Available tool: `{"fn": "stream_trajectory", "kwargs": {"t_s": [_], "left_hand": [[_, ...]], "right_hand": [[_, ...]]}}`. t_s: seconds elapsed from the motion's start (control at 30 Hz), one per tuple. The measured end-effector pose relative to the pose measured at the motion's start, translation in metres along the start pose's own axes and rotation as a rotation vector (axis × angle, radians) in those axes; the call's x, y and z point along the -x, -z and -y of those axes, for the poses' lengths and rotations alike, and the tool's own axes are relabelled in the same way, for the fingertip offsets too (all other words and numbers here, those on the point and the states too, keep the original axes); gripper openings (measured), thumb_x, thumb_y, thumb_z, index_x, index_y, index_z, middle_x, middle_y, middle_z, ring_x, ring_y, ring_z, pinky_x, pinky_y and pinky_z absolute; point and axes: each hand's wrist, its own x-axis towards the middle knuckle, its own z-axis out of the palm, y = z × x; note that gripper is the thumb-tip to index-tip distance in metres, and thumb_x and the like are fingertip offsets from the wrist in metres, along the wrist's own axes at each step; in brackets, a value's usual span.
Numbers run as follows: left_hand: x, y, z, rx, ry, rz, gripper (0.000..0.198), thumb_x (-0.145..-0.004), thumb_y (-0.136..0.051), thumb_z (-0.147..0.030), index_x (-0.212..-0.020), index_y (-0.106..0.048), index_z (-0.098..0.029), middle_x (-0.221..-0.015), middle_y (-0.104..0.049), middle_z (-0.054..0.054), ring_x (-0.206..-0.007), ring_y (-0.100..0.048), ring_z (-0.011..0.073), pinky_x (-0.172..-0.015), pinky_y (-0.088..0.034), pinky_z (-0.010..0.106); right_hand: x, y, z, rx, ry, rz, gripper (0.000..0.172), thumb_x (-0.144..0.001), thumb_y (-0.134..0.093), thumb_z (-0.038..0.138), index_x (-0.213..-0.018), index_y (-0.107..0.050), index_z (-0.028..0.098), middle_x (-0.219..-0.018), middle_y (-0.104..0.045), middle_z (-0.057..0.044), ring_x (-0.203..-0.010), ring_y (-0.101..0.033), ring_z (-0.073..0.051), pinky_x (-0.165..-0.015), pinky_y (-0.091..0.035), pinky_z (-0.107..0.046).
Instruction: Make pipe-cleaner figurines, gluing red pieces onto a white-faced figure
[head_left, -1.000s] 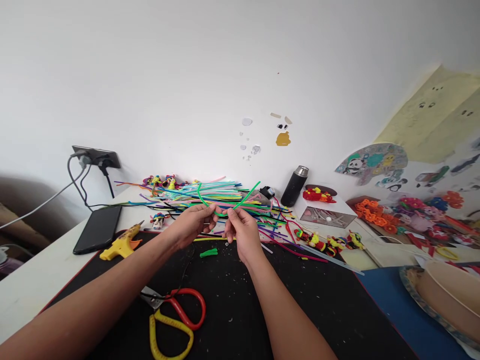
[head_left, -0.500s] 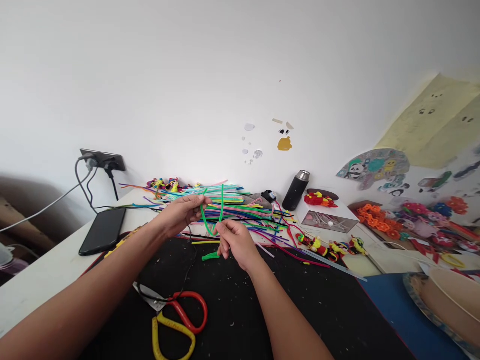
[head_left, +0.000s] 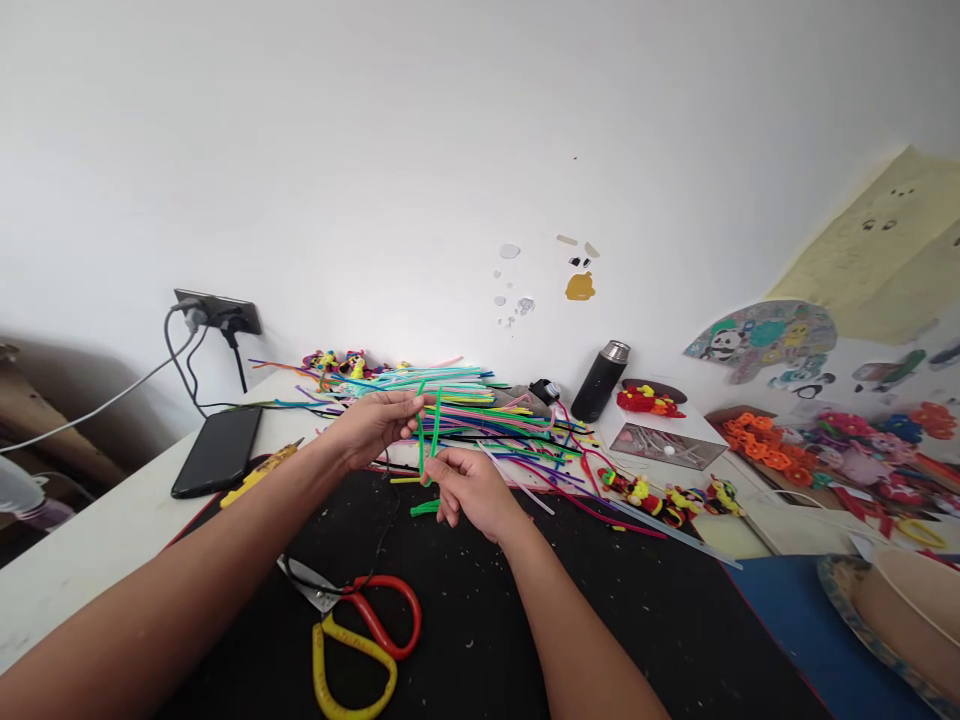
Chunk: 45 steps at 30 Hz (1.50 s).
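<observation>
Between my two hands a green pipe cleaner (head_left: 436,425) is bent into a narrow, upright U. Thumb and fingers of my left hand (head_left: 381,425) pinch it near the upper part of one arm. Lower down, my right hand (head_left: 469,488) grips its bottom bend between thumb and forefinger. A small folded green piece (head_left: 425,508) lies on the black mat (head_left: 465,610) just left of my right fingers. Behind the hands is a heap of many-coloured pipe cleaners (head_left: 495,420).
Scissors (head_left: 367,630) with red and yellow handles lie on the mat in front, a black phone (head_left: 217,452) at the left. Farther right are a black flask (head_left: 600,384), a clear-sided box (head_left: 667,446), small figures (head_left: 679,500) and a round container (head_left: 900,610).
The green pipe cleaner's two arms have come closer together, making its wide curve a narrow U. The whole view has shifted slightly, with the scene sitting a little farther right.
</observation>
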Motion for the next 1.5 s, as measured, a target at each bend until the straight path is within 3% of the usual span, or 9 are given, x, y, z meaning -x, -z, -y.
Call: {"fn": "stream_trajectory", "kwargs": {"t_s": [0.2, 0.43, 0.67, 0.93, 1.13, 1.3, 1.5], "left_hand": [[-0.003, 0.004, 0.002, 0.003, 0.024, 0.013, 0.011, -0.079, -0.090, -0.013, -0.084, -0.081, -0.007, -0.066, -0.066, 0.005, -0.056, -0.057, 0.0099, -0.048, -0.049, 0.017], [0.001, -0.001, 0.002, 0.001, 0.000, 0.053, 0.032, -0.073, -0.098, -0.024, -0.094, -0.083, -0.006, -0.063, -0.060, 0.001, -0.055, -0.052, 0.0078, -0.046, -0.042, 0.016], [0.001, 0.001, 0.003, -0.025, -0.019, 0.064, 0.028, -0.070, -0.099, -0.025, -0.078, -0.077, -0.010, -0.065, -0.062, 0.001, -0.051, -0.050, 0.0062, -0.045, -0.037, 0.016], [0.004, -0.004, 0.001, -0.096, -0.052, 0.074, 0.041, -0.061, -0.104, -0.035, -0.071, -0.072, -0.012, -0.058, -0.059, -0.002, -0.049, -0.047, 0.0068, -0.043, -0.035, 0.017], [0.011, -0.008, -0.008, -0.188, -0.080, 0.103, 0.038, -0.066, -0.100, -0.037, -0.069, -0.070, -0.014, -0.056, -0.060, -0.001, -0.048, -0.049, 0.0081, -0.047, -0.037, 0.020], [0.017, -0.007, -0.018, -0.312, -0.114, 0.109, 0.038, -0.066, -0.098, -0.041, -0.068, -0.070, -0.015, -0.056, -0.059, -0.001, -0.049, -0.049, 0.0097, -0.047, -0.038, 0.022], [0.020, -0.013, -0.015, -0.684, -0.101, 0.142, 0.044, -0.070, -0.090, -0.055, -0.066, -0.067, -0.018, -0.057, -0.056, -0.002, -0.050, -0.050, 0.0122, -0.050, -0.041, 0.024]], "right_hand": [[0.000, 0.001, -0.001, 0.005, -0.007, 0.008, 0.052, -0.084, -0.077, 0.072, -0.081, -0.066, 0.021, -0.041, -0.044, 0.013, -0.035, -0.044, -0.010, -0.052, -0.052, -0.026], [0.000, -0.002, -0.001, 0.012, -0.032, 0.015, 0.051, -0.085, -0.077, 0.070, -0.081, -0.066, 0.020, -0.041, -0.044, 0.012, -0.035, -0.043, -0.009, -0.050, -0.052, -0.026], [0.001, -0.003, 0.000, 0.019, -0.041, 0.019, 0.053, -0.083, -0.077, 0.072, -0.079, -0.065, 0.021, -0.042, -0.046, 0.011, -0.036, -0.045, -0.010, -0.051, -0.052, -0.026], [0.000, -0.005, -0.005, 0.048, -0.042, 0.016, 0.052, -0.084, -0.077, 0.071, -0.082, -0.066, 0.019, -0.043, -0.047, 0.011, -0.037, -0.046, -0.010, -0.051, -0.052, -0.026], [0.000, -0.006, -0.006, 0.059, -0.051, 0.018, 0.051, -0.085, -0.077, 0.069, -0.085, -0.066, 0.019, -0.050, -0.055, 0.009, -0.037, -0.049, -0.009, -0.047, -0.047, -0.023], [-0.003, -0.002, -0.002, 0.008, 0.014, -0.095, 0.051, -0.084, -0.077, 0.069, -0.086, -0.066, 0.019, -0.054, -0.058, 0.008, -0.037, -0.049, -0.009, -0.044, -0.044, -0.023], [-0.005, 0.004, -0.001, -0.102, 0.102, -0.287, 0.048, -0.084, -0.078, 0.065, -0.088, -0.067, 0.019, -0.053, -0.055, 0.010, -0.034, -0.046, -0.008, -0.047, -0.051, -0.026]]}}
